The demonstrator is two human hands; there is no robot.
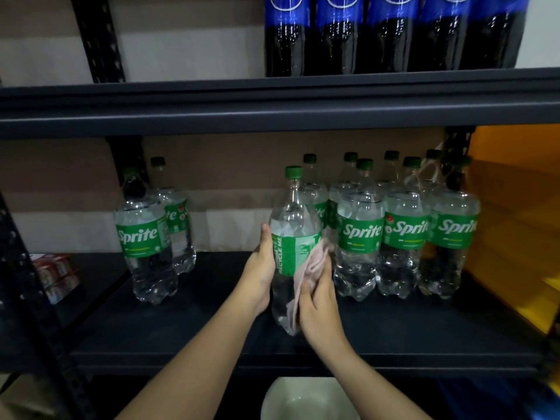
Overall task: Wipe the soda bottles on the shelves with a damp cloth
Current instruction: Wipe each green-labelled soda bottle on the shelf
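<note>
Left hand (263, 269) wrapped around the Sprite bottle (292, 247), grip firm on its label side, holding it upright at the front of the dark shelf (181, 334); right hand (318, 301) clutches the pink cloth (306, 268) against the bottle's right flank, while more Sprite bottles (406, 237) stand just right, two others (148, 234) left

Clear bottle (291, 237) with green cap and label (white lettering); pale pink cloth (306, 274); dark shelf (181, 328).
</note>
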